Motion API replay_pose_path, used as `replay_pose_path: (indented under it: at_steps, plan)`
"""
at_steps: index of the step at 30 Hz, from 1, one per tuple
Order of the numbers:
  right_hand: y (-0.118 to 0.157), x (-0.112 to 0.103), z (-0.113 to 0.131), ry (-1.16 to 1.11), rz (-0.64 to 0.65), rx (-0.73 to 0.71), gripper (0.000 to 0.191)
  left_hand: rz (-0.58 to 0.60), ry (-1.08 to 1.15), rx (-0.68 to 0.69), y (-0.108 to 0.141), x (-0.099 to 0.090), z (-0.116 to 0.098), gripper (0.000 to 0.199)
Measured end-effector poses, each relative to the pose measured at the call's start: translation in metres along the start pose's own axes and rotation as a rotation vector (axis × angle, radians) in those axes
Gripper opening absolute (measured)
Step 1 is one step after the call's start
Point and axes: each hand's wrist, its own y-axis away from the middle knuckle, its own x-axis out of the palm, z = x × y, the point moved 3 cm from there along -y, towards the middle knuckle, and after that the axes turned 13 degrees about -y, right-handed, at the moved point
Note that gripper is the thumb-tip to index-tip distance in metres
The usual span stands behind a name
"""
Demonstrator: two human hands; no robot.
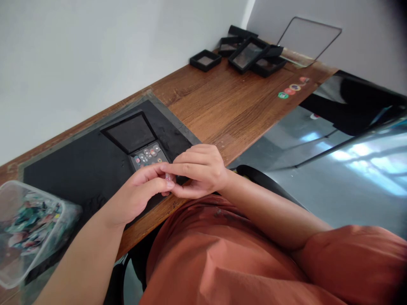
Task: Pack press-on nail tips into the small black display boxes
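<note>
My left hand (135,192) pinches a small pinkish piece (167,177) between thumb and fingertips. From the other side, the fingers of my right hand (202,169) close in on the same piece, and the two hands touch. Its exact kind is too small and too covered to make out. Just beyond my fingers, an open black case (129,151) lies on a dark mat (82,148), its framed see-through lid (129,131) raised. Several small round badge-like pieces (148,155) sit inside the case. My hands hide its near part.
At the left stands a clear plastic tub (65,212) full of small coloured pieces. Black frame boxes (248,55) are piled at the far end of the wooden table (203,106), near a wire stand (318,23). Several round stickers or badges (289,91) lie along the right edge.
</note>
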Motion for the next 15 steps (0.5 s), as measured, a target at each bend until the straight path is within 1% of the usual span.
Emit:
replay_pose_path:
  at_steps: [7,11,15]
  plan:
    - [-0.0017,-0.0009,0.0001,-0.025,-0.005,0.006,0.023,0.032,0.046,0.012,-0.0010,-0.0021,0.0005,0.007]
    - [-0.0026,-0.0021,0.0000,-0.077,-0.033,0.012,0.024,0.051,0.095,0.014,0.0002,-0.0038,-0.0023,0.013]
    - [-0.0028,-0.0030,-0.0004,-0.087,-0.056,0.016,0.027,0.049,0.192,0.005,0.0015,-0.0046,-0.0010,0.007]
